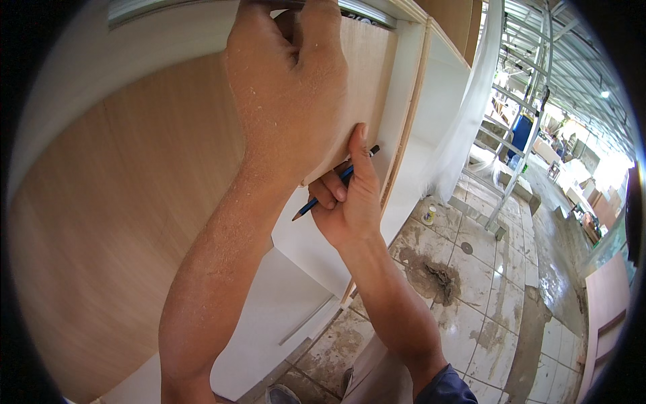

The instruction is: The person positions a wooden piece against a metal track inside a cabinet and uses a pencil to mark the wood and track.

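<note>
My left hand [289,101] reaches up to the top of the picture, its back toward me and dusted with fine specks. Its fingers are bent at the metal rail [367,10]; their tips are hidden, and what they grip cannot be made out. Below it, a dark blue pencil [346,176] lies across my right hand [350,198], held by curled fingers, tip pointing down-left. That hand's thumb rests against the face of a light wooden panel [370,74], at its lower edge. The panel sits inside a white cabinet frame [404,87] with a raw wood edge.
A large wood-grain board [128,222] fills the left side. White cabinet panels [269,316] stand below. To the right, dirty floor tiles [464,323] have a broken hole [437,279] and a small tub [428,214]. Beyond are plastic sheeting [464,135] and a metal ladder [511,148].
</note>
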`<state>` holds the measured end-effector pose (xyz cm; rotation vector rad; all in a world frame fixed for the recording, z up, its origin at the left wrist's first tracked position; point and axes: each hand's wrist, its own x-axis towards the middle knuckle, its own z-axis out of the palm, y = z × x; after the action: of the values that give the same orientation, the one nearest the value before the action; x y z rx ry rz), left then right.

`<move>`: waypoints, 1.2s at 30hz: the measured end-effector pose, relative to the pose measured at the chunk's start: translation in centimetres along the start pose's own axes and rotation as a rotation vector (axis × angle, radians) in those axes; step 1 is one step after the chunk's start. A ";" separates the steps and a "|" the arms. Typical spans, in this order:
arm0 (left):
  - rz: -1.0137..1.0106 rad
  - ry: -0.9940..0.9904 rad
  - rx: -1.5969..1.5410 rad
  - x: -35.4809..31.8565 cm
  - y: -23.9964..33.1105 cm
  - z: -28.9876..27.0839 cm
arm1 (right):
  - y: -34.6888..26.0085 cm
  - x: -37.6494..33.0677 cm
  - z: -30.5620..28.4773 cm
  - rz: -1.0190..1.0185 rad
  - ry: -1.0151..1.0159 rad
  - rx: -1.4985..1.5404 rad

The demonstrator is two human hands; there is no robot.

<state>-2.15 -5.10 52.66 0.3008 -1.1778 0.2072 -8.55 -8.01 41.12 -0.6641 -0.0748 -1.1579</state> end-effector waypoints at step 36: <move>0.018 -0.007 0.072 0.1 0.0 -0.3 | 0.1 0.3 -0.1 -0.007 -0.024 -0.014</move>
<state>-1.85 -5.03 52.63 0.3546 -1.1821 0.2646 -8.33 -8.29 41.08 -0.6910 -0.0892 -1.1580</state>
